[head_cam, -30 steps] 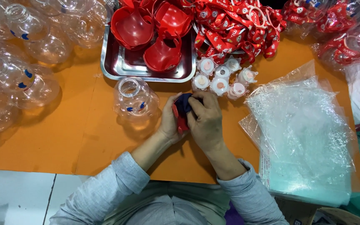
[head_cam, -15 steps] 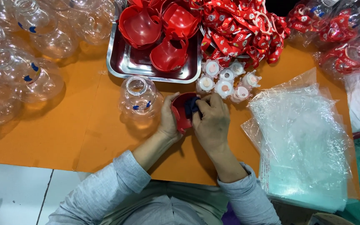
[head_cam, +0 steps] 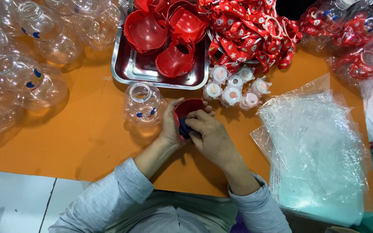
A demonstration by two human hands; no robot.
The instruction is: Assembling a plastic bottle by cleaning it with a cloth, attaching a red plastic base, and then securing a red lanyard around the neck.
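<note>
Just below the steel tray (head_cam: 126, 71), over the orange table (head_cam: 78, 142), my left hand (head_cam: 171, 125) cups a red cap (head_cam: 189, 108) from its left side, fingers curled shut around the rim. My right hand (head_cam: 210, 136) closes over a dark blue insert (head_cam: 185, 129), fingertips pinching it into the cap's hollow. Step in hand, as I judge it: seating the blue piece inside the red shell. Next move likely calls for firm thumb pressure and a check that it sits flush. Clear bottle (head_cam: 142, 103) stands just left of the cap, mouth up, near the tray's front edge. White valve pieces (head_cam: 234, 88) cluster right of the tray; plastic bags (head_cam: 316, 146) lie well right. Compared with half a second ago, the blue piece sits lower in the cap and my right fingers cover more of it.
</note>
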